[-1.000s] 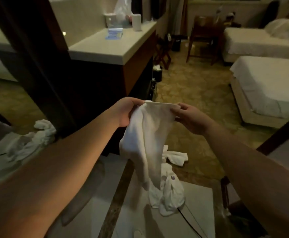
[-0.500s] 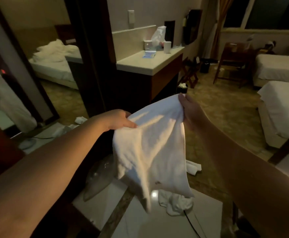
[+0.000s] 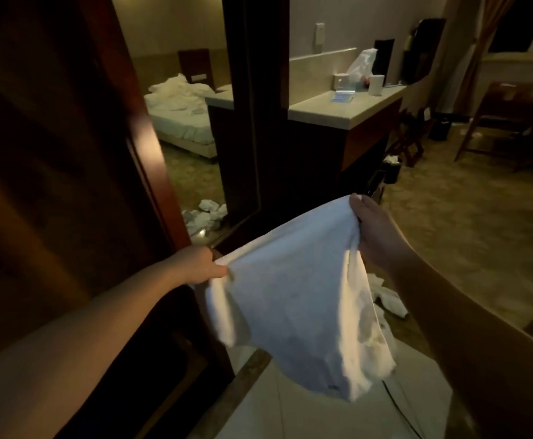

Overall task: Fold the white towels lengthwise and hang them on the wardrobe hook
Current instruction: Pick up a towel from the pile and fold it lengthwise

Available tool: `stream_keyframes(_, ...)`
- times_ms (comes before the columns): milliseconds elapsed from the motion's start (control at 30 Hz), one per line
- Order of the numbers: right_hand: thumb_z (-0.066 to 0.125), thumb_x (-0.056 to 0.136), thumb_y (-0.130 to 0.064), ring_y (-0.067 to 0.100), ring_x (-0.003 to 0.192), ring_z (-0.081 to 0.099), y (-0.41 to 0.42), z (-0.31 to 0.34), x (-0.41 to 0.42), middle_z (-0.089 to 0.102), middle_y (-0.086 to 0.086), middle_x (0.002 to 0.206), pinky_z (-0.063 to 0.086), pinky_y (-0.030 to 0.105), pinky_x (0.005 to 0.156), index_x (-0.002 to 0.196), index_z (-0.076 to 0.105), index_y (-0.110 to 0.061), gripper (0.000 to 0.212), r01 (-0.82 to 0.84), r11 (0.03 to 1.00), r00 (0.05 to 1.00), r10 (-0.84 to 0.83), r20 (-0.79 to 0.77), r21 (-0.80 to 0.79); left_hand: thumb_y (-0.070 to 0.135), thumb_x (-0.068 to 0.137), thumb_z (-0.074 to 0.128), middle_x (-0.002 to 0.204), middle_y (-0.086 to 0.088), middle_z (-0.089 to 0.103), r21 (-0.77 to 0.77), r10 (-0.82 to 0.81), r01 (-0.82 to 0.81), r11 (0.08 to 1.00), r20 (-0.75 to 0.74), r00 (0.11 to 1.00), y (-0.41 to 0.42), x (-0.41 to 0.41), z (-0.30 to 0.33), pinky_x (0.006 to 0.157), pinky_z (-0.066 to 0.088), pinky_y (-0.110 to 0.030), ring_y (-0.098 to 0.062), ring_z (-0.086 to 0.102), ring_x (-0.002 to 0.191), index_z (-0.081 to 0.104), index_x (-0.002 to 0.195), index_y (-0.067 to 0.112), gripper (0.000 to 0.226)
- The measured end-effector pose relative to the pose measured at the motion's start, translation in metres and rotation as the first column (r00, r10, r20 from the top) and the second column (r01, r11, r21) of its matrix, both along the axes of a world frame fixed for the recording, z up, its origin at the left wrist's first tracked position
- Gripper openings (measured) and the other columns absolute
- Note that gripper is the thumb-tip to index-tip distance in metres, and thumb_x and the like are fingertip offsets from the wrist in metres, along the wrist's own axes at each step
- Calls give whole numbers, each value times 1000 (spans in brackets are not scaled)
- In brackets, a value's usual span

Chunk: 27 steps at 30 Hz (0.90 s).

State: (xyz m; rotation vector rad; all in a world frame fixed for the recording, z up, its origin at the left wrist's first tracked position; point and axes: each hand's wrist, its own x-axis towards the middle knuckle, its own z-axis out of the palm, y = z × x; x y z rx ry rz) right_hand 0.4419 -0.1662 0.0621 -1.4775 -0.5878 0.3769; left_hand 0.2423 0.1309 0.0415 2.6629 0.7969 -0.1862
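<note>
Our left hand [image 3: 200,264] pinches one upper corner of the white towel [image 3: 293,299], thumb and fingers closed on the cloth; our right hand [image 3: 371,231] grips the opposite corner, its fingers curled round a gathered edge. Between the two grips the towel's top edge runs taut, higher at the right, and the rest sags in a loose pouch above the pale tiled floor [image 3: 258,413]. To the left stands a dark wooden wardrobe door [image 3: 62,172]; beyond it a mirror [image 3: 182,122] reflects an unmade bed and a heap of crumpled white towels [image 3: 205,213]. More white cloth [image 3: 388,299] lies on the floor behind the held towel, though in this dim light we cannot tell how many pieces. A counter [image 3: 344,109] with a white cup [image 3: 376,85] stands further back.
</note>
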Motion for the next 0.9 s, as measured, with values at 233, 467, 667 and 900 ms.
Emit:
stream_keyframes(233,45,106,-43,43,129,55,22,-23,-131,57,24,139,39,60,113,140,53,-8,49,-6,993,972,34,-234,119,34,94,61,107,-3,65,9,109,-111,994,77,991,21,-177,-38,67,49,-36,-17,61,87,55,130,19,40)
stream_keyframes(467,45,107,-40,35,125,60,44,-20,-238,62,19,135,42,54,112,136,58,-10,43,45,988,956,-1,-292,145,35,99,58,87,4,58,12,263,-269,963,172,949,56,-352,-35,54,33,-24,-8,52,71,63,98,20,16)
stream_keyframes(667,52,104,-39,28,118,66,64,1,-303,64,11,133,50,48,106,135,59,-16,39,85,984,953,-34,-302,158,34,95,66,101,8,64,-556,577,-313,770,398,713,62,-457,-1,83,44,-34,-8,57,93,63,96,34,3)
stream_keyframes(900,54,104,-37,30,114,66,84,17,-347,68,12,122,52,50,102,128,61,-12,35,7,998,988,-16,-152,-62,25,96,62,99,-6,76,-951,917,92,295,309,251,49,-514,25,73,58,-33,-16,73,89,64,115,10,24)
